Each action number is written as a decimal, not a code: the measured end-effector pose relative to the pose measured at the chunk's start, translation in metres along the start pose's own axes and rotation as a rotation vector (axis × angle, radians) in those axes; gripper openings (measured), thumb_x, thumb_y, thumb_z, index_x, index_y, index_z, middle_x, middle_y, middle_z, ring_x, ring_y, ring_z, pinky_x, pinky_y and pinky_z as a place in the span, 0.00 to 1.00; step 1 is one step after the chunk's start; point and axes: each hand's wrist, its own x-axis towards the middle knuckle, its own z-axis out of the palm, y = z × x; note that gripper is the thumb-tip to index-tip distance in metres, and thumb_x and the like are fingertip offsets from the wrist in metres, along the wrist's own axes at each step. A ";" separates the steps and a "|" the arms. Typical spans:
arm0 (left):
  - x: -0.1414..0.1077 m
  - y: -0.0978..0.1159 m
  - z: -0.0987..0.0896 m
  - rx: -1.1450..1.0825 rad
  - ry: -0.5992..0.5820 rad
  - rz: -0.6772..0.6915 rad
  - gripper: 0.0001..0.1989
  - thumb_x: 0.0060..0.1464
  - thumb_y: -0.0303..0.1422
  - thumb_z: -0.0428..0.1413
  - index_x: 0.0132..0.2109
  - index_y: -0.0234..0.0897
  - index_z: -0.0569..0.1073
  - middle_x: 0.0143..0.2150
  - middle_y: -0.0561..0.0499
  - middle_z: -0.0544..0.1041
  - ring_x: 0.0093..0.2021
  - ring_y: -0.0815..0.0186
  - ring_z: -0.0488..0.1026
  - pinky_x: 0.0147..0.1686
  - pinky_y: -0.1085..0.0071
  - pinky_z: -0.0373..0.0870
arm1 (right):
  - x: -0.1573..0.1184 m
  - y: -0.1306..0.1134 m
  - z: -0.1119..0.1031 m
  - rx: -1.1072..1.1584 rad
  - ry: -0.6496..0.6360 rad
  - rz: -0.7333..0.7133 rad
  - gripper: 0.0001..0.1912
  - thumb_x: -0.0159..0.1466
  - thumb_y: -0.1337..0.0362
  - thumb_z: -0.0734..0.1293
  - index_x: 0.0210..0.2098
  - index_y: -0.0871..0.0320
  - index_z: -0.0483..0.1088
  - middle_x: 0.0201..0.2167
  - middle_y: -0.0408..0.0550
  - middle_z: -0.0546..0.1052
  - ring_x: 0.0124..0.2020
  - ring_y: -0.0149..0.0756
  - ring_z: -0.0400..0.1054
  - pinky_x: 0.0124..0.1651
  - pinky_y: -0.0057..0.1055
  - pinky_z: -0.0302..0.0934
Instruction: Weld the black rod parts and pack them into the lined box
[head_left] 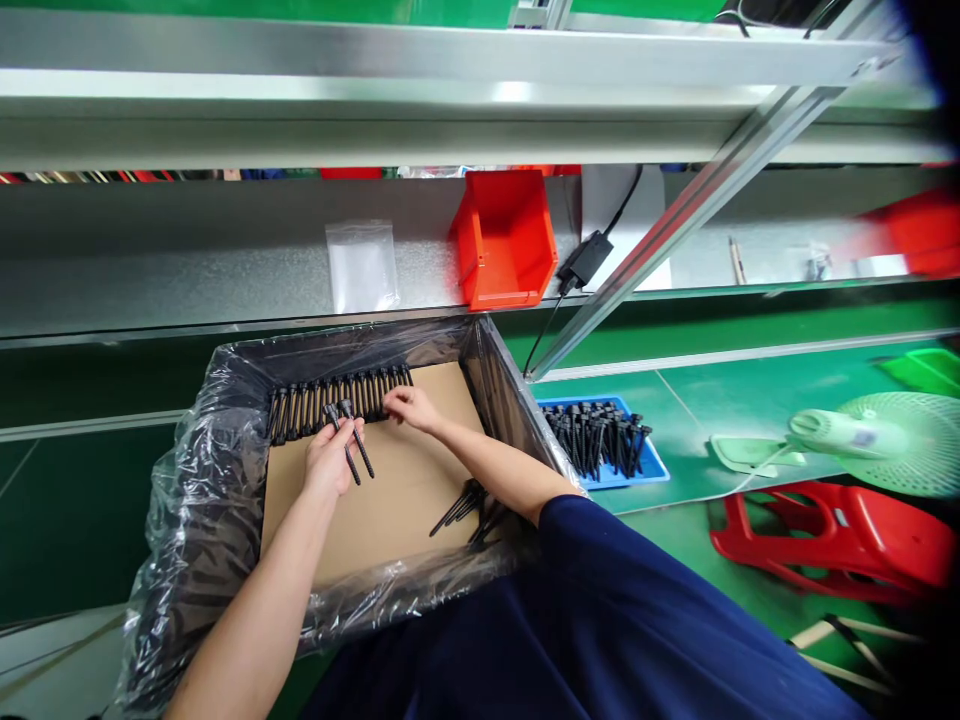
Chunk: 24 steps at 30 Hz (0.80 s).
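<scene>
My left hand (334, 455) is closed around two slim black rods with wide heads (362, 450), their thin ends pointing down to the right. Fingers curled, my right hand (411, 408) is at the right end of a row of similar black rods (330, 402); whatever is between its fingertips is hidden. The row lies side by side on a brown cardboard sheet (405, 500) inside a deep box lined with clear plastic (195, 500). A few more loose rods (459, 505) lie on the cardboard below my right forearm, partly covered by it.
Right of the box, a blue tray (660, 470) holds a pile of black rods (596, 435). A metal shelf behind carries a red bin (510, 240), a clear bag (362, 268) and a black adapter (586, 262). Farther right are a green fan (847, 440) and red stool (862, 540).
</scene>
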 end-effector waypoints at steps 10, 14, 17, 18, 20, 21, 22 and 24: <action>0.006 -0.008 -0.001 -0.048 0.016 0.082 0.09 0.46 0.22 0.65 0.35 0.31 0.74 0.29 0.50 0.78 0.25 0.71 0.74 0.32 0.75 0.72 | -0.029 -0.028 0.064 0.440 -0.161 0.043 0.20 0.50 0.56 0.76 0.37 0.59 0.72 0.25 0.41 0.75 0.24 0.28 0.68 0.23 0.22 0.63; 0.003 -0.007 0.000 -0.032 0.024 0.064 0.05 0.50 0.21 0.63 0.35 0.31 0.74 0.31 0.48 0.79 0.28 0.70 0.76 0.35 0.72 0.74 | -0.026 -0.021 0.059 0.467 -0.179 0.067 0.22 0.48 0.59 0.77 0.40 0.59 0.73 0.26 0.41 0.75 0.24 0.28 0.68 0.26 0.23 0.64; 0.003 -0.003 -0.001 -0.036 0.044 0.053 0.05 0.52 0.22 0.61 0.37 0.33 0.75 0.37 0.44 0.80 0.37 0.66 0.79 0.45 0.66 0.75 | -0.007 -0.009 0.041 0.348 -0.040 0.114 0.15 0.52 0.63 0.74 0.38 0.60 0.74 0.27 0.41 0.76 0.23 0.26 0.65 0.26 0.23 0.63; 0.003 -0.002 -0.001 -0.045 0.045 0.051 0.04 0.53 0.23 0.61 0.37 0.33 0.75 0.38 0.43 0.80 0.38 0.65 0.79 0.46 0.64 0.75 | 0.001 -0.004 0.030 0.255 0.068 0.151 0.12 0.54 0.64 0.72 0.37 0.60 0.74 0.27 0.42 0.76 0.22 0.26 0.65 0.26 0.23 0.63; 0.002 0.001 -0.001 -0.065 0.036 0.042 0.04 0.52 0.23 0.62 0.36 0.32 0.75 0.38 0.42 0.80 0.38 0.65 0.79 0.47 0.64 0.75 | 0.018 0.008 0.003 0.034 0.294 0.251 0.07 0.56 0.66 0.69 0.36 0.60 0.73 0.26 0.41 0.75 0.23 0.28 0.66 0.26 0.23 0.62; 0.001 0.001 0.000 -0.071 0.026 0.036 0.04 0.52 0.23 0.62 0.36 0.32 0.74 0.37 0.42 0.80 0.38 0.65 0.79 0.46 0.65 0.76 | 0.025 0.014 -0.013 -0.049 0.373 0.293 0.05 0.57 0.68 0.68 0.34 0.60 0.73 0.24 0.41 0.74 0.24 0.29 0.66 0.27 0.23 0.61; 0.000 0.001 0.000 -0.072 0.015 0.030 0.04 0.52 0.23 0.62 0.36 0.32 0.74 0.37 0.42 0.80 0.37 0.65 0.79 0.44 0.66 0.76 | 0.031 0.020 -0.028 -0.113 0.429 0.325 0.03 0.57 0.69 0.68 0.32 0.60 0.73 0.23 0.42 0.73 0.25 0.30 0.66 0.28 0.24 0.61; -0.001 0.001 0.001 -0.053 0.000 0.017 0.04 0.52 0.23 0.61 0.36 0.31 0.75 0.36 0.43 0.80 0.34 0.67 0.79 0.39 0.71 0.76 | 0.041 0.032 -0.051 -0.197 0.486 0.369 0.03 0.55 0.72 0.68 0.26 0.60 0.71 0.21 0.42 0.71 0.26 0.32 0.67 0.30 0.25 0.61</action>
